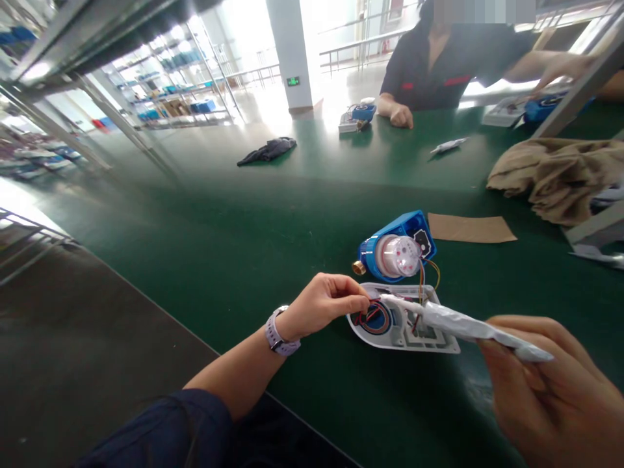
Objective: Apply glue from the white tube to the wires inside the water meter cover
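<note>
My left hand, with a watch on its wrist, pinches thin red and black wires over the round end of a white plastic cover. A crumpled white squeeze tube is held in my right hand; its narrow nozzle points left, its tip close to the wires and my left fingertips. Whether the tip touches them I cannot tell. Just behind the cover lies a blue water meter with a clear round dial and a brass end. Coloured wires run from it to the cover.
A strip of brown cardboard and a bunched tan cloth lie at the right. Across the green table are a dark cloth, another white tube and another meter. A co-worker sits opposite.
</note>
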`<act>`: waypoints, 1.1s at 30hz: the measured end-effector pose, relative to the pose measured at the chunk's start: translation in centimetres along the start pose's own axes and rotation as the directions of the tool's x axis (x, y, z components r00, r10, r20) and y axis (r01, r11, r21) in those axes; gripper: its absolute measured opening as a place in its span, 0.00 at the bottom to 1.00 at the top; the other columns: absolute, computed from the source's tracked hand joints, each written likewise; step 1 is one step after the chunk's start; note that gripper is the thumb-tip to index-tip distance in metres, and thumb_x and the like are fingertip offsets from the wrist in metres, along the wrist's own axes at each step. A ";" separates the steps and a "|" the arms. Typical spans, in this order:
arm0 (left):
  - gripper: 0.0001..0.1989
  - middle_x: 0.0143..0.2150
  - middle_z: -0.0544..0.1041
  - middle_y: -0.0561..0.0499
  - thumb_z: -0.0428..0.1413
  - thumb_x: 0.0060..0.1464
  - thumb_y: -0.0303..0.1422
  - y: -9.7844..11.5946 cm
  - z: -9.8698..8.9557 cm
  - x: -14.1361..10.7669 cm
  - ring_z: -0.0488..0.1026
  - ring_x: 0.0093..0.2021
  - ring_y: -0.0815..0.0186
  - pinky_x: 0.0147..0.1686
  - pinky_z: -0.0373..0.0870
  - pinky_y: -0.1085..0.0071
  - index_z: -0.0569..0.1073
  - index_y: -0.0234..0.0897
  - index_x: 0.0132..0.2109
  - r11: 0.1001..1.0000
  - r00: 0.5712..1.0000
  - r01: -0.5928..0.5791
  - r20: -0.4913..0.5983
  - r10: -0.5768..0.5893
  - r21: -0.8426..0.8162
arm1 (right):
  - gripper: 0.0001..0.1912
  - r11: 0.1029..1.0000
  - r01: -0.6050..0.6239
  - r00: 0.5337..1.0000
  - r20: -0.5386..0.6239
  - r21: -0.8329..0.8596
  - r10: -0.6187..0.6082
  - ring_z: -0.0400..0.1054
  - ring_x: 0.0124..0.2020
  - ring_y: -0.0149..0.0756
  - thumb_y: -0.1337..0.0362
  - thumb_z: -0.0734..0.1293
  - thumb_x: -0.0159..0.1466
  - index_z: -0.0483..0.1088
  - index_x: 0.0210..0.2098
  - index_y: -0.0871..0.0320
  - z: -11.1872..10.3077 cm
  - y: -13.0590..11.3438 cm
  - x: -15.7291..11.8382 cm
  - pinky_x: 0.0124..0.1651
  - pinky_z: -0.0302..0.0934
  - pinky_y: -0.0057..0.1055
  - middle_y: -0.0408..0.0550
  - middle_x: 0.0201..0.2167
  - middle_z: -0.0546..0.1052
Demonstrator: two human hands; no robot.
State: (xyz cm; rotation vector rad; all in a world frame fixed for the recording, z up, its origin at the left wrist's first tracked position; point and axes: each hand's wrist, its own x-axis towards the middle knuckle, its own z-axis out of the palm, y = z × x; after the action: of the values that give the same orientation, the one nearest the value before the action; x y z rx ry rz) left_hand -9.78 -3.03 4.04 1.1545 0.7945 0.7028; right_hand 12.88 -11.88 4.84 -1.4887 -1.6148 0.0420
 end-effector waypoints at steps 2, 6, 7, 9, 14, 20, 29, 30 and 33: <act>0.12 0.28 0.77 0.50 0.64 0.50 0.36 0.0 0.1 -0.1 0.71 0.26 0.74 0.28 0.68 0.77 0.74 0.29 0.33 1.000 1.000 -0.009 0.002 0.009 -0.002 | 0.04 1.000 0.024 1.000 -0.011 0.005 -0.024 0.66 0.26 0.36 0.62 0.63 0.64 0.68 0.32 0.49 0.2 0.0 0.1 0.27 0.61 0.34 0.44 0.30 0.71; 0.12 0.26 0.77 0.52 0.59 0.55 0.38 -0.2 0.3 -0.1 0.59 0.16 0.80 0.15 0.54 0.81 0.70 0.31 0.36 1.000 1.000 0.002 0.028 -0.002 -0.004 | 0.03 0.994 0.110 0.993 -0.048 0.002 -0.110 0.65 0.25 0.33 0.65 0.63 0.64 0.68 0.34 0.51 0.7 -0.1 0.1 0.28 0.60 0.32 0.43 0.30 0.71; 0.12 0.25 0.76 0.53 0.58 0.56 0.38 -0.3 0.3 -0.2 0.58 0.15 0.80 0.15 0.52 0.81 0.70 0.31 0.36 1.000 0.999 0.002 0.033 -0.002 0.000 | 0.03 0.991 0.130 0.990 -0.052 -0.003 -0.130 0.65 0.25 0.32 0.65 0.64 0.64 0.68 0.34 0.51 0.9 -0.1 0.1 0.27 0.59 0.31 0.43 0.30 0.71; 0.11 0.24 0.74 0.54 0.57 0.57 0.37 -0.5 0.2 -0.2 0.61 0.16 0.79 0.16 0.55 0.82 0.70 0.32 0.36 1.000 0.999 0.000 0.032 -0.001 0.007 | 0.03 0.990 0.139 0.989 -0.052 -0.022 -0.140 0.65 0.26 0.32 0.65 0.63 0.65 0.68 0.34 0.51 1.0 -0.2 0.0 0.26 0.56 0.31 0.43 0.30 0.72; 0.08 0.29 0.76 0.53 0.60 0.52 0.31 -0.4 0.0 -0.3 0.66 0.22 0.77 0.20 0.62 0.81 0.75 0.31 0.39 1.000 1.000 0.005 0.016 -0.005 -0.007 | 0.03 0.987 0.135 0.986 -0.090 -0.085 -0.143 0.65 0.25 0.33 0.66 0.64 0.64 0.69 0.34 0.52 1.0 0.1 0.1 0.23 0.51 0.31 0.42 0.30 0.71; 0.04 0.30 0.78 0.51 0.60 0.52 0.27 -0.4 0.2 -0.3 0.69 0.25 0.75 0.26 0.66 0.78 0.79 0.32 0.36 0.991 0.989 -0.119 -0.078 0.123 0.054 | 0.04 0.996 0.082 0.992 -0.088 -0.040 -0.085 0.64 0.25 0.33 0.65 0.64 0.65 0.68 0.33 0.50 1.4 0.0 0.2 0.24 0.52 0.32 0.42 0.30 0.71; 0.04 0.30 0.76 0.51 0.61 0.51 0.29 -0.2 0.2 -0.6 0.69 0.29 0.71 0.29 0.65 0.74 0.76 0.33 0.35 0.849 0.913 -0.265 -0.164 0.373 0.456 | 0.08 0.972 -0.231 0.972 -0.032 0.038 0.232 0.57 0.17 0.29 0.56 0.64 0.63 0.69 0.30 0.51 0.1 -1.0 -0.3 0.20 0.49 0.33 0.43 0.31 0.72; 0.04 0.30 0.75 0.51 0.61 0.51 0.29 -0.3 0.3 -0.6 0.69 0.28 0.71 0.28 0.65 0.74 0.75 0.32 0.35 0.868 0.917 -0.259 -0.172 0.359 0.424 | 0.09 0.976 -0.215 0.976 -0.020 0.025 0.215 0.54 0.16 0.27 0.56 0.64 0.63 0.69 0.29 0.52 0.0 -1.0 -0.2 0.18 0.47 0.32 0.42 0.31 0.72; 0.05 0.30 0.74 0.52 0.60 0.51 0.28 -0.3 0.2 -0.5 0.70 0.29 0.71 0.30 0.69 0.74 0.73 0.32 0.35 0.924 0.943 -0.231 -0.163 0.289 0.304 | 0.07 0.997 -0.078 0.997 0.010 -0.020 0.078 0.54 0.15 0.24 0.59 0.65 0.63 0.69 0.30 0.54 0.1 -0.8 0.0 0.15 0.46 0.28 0.42 0.30 0.71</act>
State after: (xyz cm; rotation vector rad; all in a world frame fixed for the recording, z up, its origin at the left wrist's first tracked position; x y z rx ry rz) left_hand -9.89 -3.64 3.90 1.4818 0.9454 0.9655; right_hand 12.17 -12.02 5.27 -1.5691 -1.5691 0.0783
